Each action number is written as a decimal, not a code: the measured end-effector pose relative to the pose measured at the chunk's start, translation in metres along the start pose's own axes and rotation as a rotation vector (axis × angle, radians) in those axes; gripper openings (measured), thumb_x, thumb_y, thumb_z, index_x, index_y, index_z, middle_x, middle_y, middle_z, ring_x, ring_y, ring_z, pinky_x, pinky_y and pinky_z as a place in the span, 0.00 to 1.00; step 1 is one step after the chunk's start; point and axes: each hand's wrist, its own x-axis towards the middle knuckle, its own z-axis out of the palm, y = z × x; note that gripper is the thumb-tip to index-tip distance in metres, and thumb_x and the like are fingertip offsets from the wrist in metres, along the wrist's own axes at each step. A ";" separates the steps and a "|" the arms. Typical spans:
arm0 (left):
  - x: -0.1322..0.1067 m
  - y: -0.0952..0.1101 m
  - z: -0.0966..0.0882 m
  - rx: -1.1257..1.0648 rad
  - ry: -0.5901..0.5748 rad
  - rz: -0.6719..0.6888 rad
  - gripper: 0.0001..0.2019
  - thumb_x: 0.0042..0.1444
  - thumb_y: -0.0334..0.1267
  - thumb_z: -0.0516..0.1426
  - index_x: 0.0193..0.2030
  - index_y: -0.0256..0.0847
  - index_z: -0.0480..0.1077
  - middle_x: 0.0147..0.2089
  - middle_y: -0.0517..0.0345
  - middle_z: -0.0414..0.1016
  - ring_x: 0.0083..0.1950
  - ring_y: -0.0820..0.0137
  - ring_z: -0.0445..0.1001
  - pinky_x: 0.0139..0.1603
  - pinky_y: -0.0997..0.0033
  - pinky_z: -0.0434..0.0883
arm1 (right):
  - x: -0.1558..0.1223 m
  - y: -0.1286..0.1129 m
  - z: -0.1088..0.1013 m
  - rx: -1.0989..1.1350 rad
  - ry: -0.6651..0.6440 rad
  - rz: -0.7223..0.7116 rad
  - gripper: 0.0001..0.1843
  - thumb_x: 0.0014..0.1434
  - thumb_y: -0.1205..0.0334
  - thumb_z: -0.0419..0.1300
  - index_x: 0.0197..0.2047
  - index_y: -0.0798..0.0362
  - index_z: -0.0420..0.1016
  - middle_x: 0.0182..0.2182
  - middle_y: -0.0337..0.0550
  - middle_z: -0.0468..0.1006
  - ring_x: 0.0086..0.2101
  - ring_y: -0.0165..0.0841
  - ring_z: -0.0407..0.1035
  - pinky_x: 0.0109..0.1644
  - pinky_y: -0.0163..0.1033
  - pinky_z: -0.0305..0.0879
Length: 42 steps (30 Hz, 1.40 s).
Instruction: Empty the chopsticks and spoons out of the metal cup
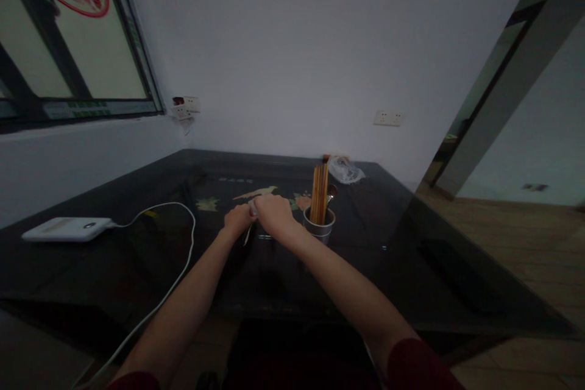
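Both hands are brought together over the middle of the dark glass table [402,237], and a slim pale utensil [248,234] (spoon or spatula handle, too small to tell) is pinched between them. The left hand [238,219] is curled around its upper part, while the right hand [274,214] is closed over the top end, fingers clenched onto it; the lower tip hangs just above the tabletop. Just beside the right hand, toward the far right side, a metal cup [319,225] is stood upright with wooden chopsticks [319,192] and a spoon [331,192] packed inside. Judging by that, the utensil is best kept gripped near its end and held upright, so the chopsticks aren't knocked over and the cup isn't tipped. Near the left edge a white power bank [66,228] is laid flat, with its white cable [183,256] looped toward the near edge. A crumpled plastic bag [345,169] is left by the far edge.
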 end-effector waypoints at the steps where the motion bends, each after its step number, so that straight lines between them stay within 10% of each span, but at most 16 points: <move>1: -0.001 0.000 -0.001 0.004 0.002 0.000 0.17 0.54 0.47 0.52 0.44 0.40 0.73 0.47 0.40 0.76 0.49 0.51 0.74 0.44 0.61 0.69 | -0.009 0.001 -0.002 0.004 0.050 -0.043 0.16 0.62 0.70 0.47 0.46 0.56 0.75 0.44 0.56 0.77 0.46 0.43 0.72 0.46 0.47 0.67; 13: -0.001 0.003 -0.009 -0.135 0.142 0.045 0.14 0.53 0.49 0.54 0.36 0.43 0.72 0.38 0.52 0.77 0.41 0.62 0.75 0.38 0.71 0.67 | -0.099 0.094 -0.001 0.539 0.411 -0.016 0.18 0.62 0.54 0.51 0.30 0.55 0.77 0.22 0.39 0.75 0.25 0.28 0.67 0.29 0.30 0.58; 22: -0.022 0.080 -0.030 -0.697 0.182 0.540 0.14 0.56 0.46 0.52 0.37 0.37 0.73 0.39 0.51 0.77 0.41 0.65 0.74 0.40 0.69 0.69 | -0.074 0.197 0.029 0.581 0.558 0.221 0.13 0.55 0.55 0.58 0.34 0.56 0.76 0.24 0.42 0.76 0.25 0.30 0.67 0.29 0.33 0.58; 29: -0.018 0.127 -0.032 -0.683 0.126 0.548 0.16 0.53 0.46 0.56 0.41 0.36 0.75 0.42 0.48 0.77 0.43 0.64 0.74 0.43 0.67 0.69 | -0.045 0.205 0.049 0.615 0.385 0.153 0.11 0.52 0.58 0.62 0.35 0.57 0.79 0.32 0.46 0.80 0.31 0.33 0.70 0.35 0.34 0.61; 42: -0.013 0.144 -0.032 -0.607 0.078 0.515 0.13 0.49 0.44 0.59 0.35 0.36 0.77 0.35 0.51 0.79 0.36 0.65 0.74 0.37 0.70 0.67 | -0.029 0.191 0.050 0.542 0.415 0.254 0.11 0.50 0.57 0.64 0.27 0.58 0.78 0.28 0.47 0.79 0.29 0.34 0.71 0.30 0.34 0.57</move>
